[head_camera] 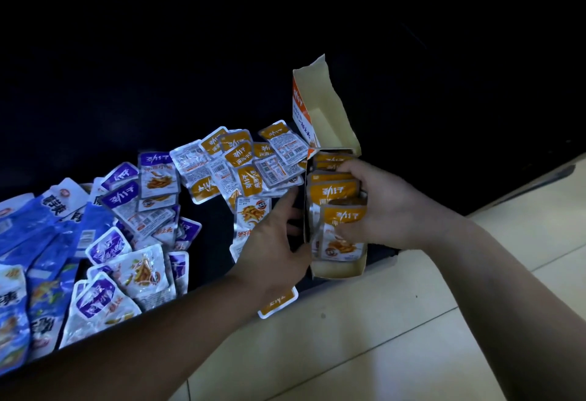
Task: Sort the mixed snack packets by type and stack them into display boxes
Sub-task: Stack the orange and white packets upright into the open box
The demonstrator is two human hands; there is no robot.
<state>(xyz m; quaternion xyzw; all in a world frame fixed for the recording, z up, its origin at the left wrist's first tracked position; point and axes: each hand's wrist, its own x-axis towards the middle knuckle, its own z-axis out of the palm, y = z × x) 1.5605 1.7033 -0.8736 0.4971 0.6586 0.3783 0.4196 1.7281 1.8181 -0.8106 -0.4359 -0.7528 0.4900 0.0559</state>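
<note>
Nearest, tiled floor (396, 337) below the table (203, 242), dark top. One stray orange packet (279, 302) hangs over the table's near edge, partly under the left wrist. Risk: a wrist shift could knock it to the floor. Left hand (272, 238) sits just behind it, fingers fairly straight and pressed against the left wall of the display box (336, 270), bracing it, not wrapped round anything as far as I can see. The box lies at the table's near right corner, with its near end at the table edge or a little past it. Risk: a hard push from either hand could slide or tip it off. Right hand (390, 207) reaches in from the right, fingers curled over the orange packets (336, 191) stacked in the box, grasping or squaring the front ones. They overlap unevenly and are slick foil, so they may fan out or spill when let go. Further back, mid table, loose orange packets (241, 162) lie unsorted, some face down. Left of those are purple packets (120, 197), and at the left edge larger blue packets (38, 226). The piles overlap, so a wrong type could get grabbed. Farthest, the box flap (320, 108) stands up open. Sorting looks partway done.
</note>
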